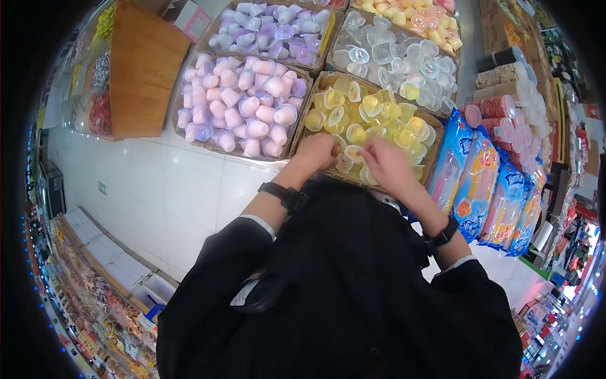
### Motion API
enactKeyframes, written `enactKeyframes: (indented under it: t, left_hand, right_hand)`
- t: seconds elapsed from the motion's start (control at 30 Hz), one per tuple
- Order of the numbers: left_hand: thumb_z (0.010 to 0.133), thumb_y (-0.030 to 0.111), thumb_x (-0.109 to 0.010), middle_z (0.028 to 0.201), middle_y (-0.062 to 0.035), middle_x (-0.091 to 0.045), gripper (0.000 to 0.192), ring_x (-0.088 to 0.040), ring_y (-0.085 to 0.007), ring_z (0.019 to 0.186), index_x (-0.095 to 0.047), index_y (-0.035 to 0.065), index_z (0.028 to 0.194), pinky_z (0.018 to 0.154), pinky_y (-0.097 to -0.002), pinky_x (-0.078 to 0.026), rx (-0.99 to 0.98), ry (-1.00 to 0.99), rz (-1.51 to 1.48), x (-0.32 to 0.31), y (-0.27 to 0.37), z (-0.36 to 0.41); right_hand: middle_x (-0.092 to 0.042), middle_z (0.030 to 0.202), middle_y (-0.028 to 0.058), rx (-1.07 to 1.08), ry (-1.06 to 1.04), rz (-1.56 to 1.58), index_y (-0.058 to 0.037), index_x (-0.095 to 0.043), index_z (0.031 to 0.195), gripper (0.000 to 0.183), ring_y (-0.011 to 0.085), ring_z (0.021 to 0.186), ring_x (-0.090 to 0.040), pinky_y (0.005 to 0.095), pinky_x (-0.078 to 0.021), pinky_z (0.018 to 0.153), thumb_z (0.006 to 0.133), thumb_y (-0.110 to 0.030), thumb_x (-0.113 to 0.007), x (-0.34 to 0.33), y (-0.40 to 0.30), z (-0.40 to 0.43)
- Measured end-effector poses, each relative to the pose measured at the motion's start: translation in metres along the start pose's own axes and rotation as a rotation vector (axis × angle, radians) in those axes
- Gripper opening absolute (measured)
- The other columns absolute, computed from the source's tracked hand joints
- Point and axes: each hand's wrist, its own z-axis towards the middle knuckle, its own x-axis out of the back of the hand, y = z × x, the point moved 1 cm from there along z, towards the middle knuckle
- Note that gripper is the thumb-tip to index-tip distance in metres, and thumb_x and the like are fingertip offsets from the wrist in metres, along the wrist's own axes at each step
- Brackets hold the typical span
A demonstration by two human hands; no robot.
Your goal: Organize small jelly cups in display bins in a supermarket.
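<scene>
Both my hands are in a cardboard box (310, 90) of yellow jelly cups (371, 104) with clear plastic shells and printed lids. My left hand (318, 150) is at the near left edge of the box, its fingers curled down among the cups. Whether those fingers grip a cup is hidden. Opposite it, my right hand (387, 163) is slightly blurred. Its thumb and fingertips pinch together at the rim of one jelly cup (354, 153), whose lid faces up.
Neighbouring boxes hold pink jelly cups (239, 97), purple ones (270, 33) and clear ones (378, 52). Blue snack packs (476, 175) stand close on the right, beside stacked plastic jars (502, 106). A wooden display stand (147, 71) is at left, above white floor tiles (137, 189).
</scene>
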Motion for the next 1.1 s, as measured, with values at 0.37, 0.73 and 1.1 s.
enactKeyframes:
  t: [0.37, 0.73, 1.1]
  left_hand:
    - [0.073, 0.033, -0.073, 0.081, -0.0141, -0.068, 0.027, -0.066, -0.0304, 0.082, -0.073, 0.0083, 0.082, 0.076, -0.0410, -0.052, -0.047, 0.083, 0.008, -0.006, 0.000, 0.005]
    - [0.071, 0.027, -0.073, 0.081, -0.0137, -0.068, 0.019, -0.067, -0.0306, 0.080, -0.072, 0.0098, 0.079, 0.074, -0.0418, -0.052, -0.039, 0.084, 0.014, -0.011, -0.005, 0.006]
    - [0.075, 0.026, -0.065, 0.084, -0.0158, -0.068, 0.019, -0.066, -0.0329, 0.083, -0.072, 0.0096, 0.083, 0.075, -0.0433, -0.052, -0.022, 0.136, 0.019, -0.011, -0.006, 0.007]
  right_hand:
    - [-0.060, 0.074, 0.0052, -0.359, 0.425, 0.703, -0.0006, -0.054, 0.094, 0.020, 0.0078, 0.053, -0.051, 0.0223, -0.0412, 0.050, 0.097, -0.020, -0.053, 0.105, 0.085, 0.053]
    - [-0.066, 0.083, 0.0100, 0.055, 0.289, 0.043, -0.0023, -0.062, 0.088, 0.014, 0.0234, 0.066, -0.061, 0.0340, -0.0486, 0.061, 0.084, -0.016, -0.062, 0.072, 0.011, 0.021]
    - [-0.058, 0.093, 0.0039, 0.437, -0.255, -0.584, -0.0148, -0.064, 0.090, 0.017, 0.0193, 0.099, -0.053, 0.0355, -0.0389, 0.085, 0.074, -0.022, -0.067, -0.031, -0.002, 0.013]
